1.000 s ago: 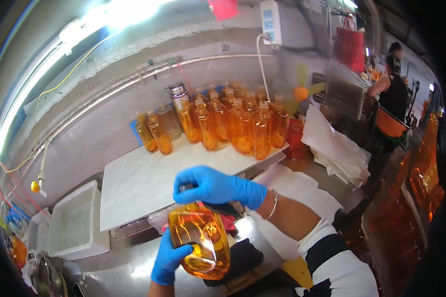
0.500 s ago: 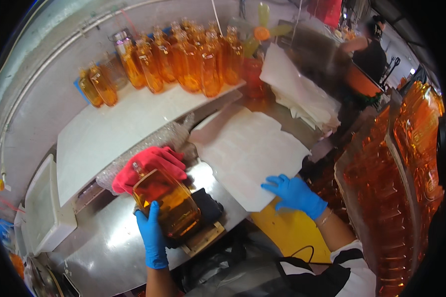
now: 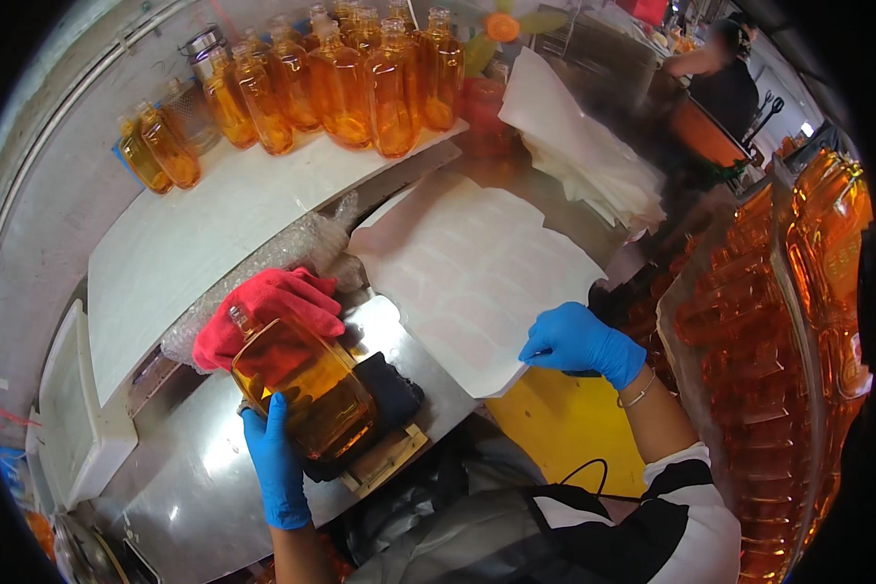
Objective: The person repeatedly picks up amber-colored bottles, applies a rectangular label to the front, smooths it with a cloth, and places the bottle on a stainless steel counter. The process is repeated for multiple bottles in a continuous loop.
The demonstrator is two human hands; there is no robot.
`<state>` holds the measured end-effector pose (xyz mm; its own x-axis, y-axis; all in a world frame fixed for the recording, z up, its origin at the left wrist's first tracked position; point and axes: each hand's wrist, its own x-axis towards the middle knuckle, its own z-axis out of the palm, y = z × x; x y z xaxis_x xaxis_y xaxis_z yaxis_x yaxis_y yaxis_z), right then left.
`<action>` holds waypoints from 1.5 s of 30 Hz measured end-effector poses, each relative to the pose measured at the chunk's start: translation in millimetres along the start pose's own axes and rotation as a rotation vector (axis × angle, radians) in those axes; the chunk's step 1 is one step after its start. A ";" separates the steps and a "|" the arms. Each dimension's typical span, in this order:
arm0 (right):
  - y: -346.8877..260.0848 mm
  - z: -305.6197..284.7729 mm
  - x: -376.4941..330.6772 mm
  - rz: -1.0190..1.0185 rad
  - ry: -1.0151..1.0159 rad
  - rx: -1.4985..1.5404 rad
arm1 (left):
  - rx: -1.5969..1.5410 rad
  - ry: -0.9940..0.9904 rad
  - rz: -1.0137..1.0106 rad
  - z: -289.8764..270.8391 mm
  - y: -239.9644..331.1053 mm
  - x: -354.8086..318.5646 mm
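A large, flat-sided amber glass bottle (image 3: 326, 404) is tilted in my left hand (image 3: 277, 462), whose blue-gloved fingers wrap around its near left side. Its neck points away, towards a red cloth (image 3: 273, 307). Beneath it are a dark cloth (image 3: 389, 389) and a small wooden block (image 3: 389, 459). My right hand (image 3: 589, 341), also in a blue glove, is closed at the near right edge of a white sheet (image 3: 467, 273), with thumb and fingertips pinching it. Faint rounded shapes show in rows across that sheet.
Several amber bottles (image 3: 394, 92) stand on a white board (image 3: 195, 234) at the back. Bubble wrap (image 3: 253, 263) lies along its front. A white tub (image 3: 83, 419) sits left, a yellow surface (image 3: 560, 419) near my right arm. Many amber bottles (image 3: 740, 360) are stacked right; a person (image 3: 725, 92) stands beyond.
My right hand has gone from spread fingers over the sheet's edge to a closed pinch there. My left hand still holds the bottle. The whole view has shifted slightly.
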<state>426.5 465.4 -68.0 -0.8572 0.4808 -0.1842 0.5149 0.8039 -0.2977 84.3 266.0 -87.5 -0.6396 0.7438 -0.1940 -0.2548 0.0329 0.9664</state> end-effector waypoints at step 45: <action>88.5 -305.8 19.6 0.598 1.485 -0.695 | 0.009 0.043 -0.005 -3.5 -2.1 -1.3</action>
<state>453.8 653.1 188.4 -0.0466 0.3068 0.9506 0.9781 0.2071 -0.0189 83.1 262.7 -89.9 -0.6691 0.7141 -0.2058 -0.2517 0.0427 0.9669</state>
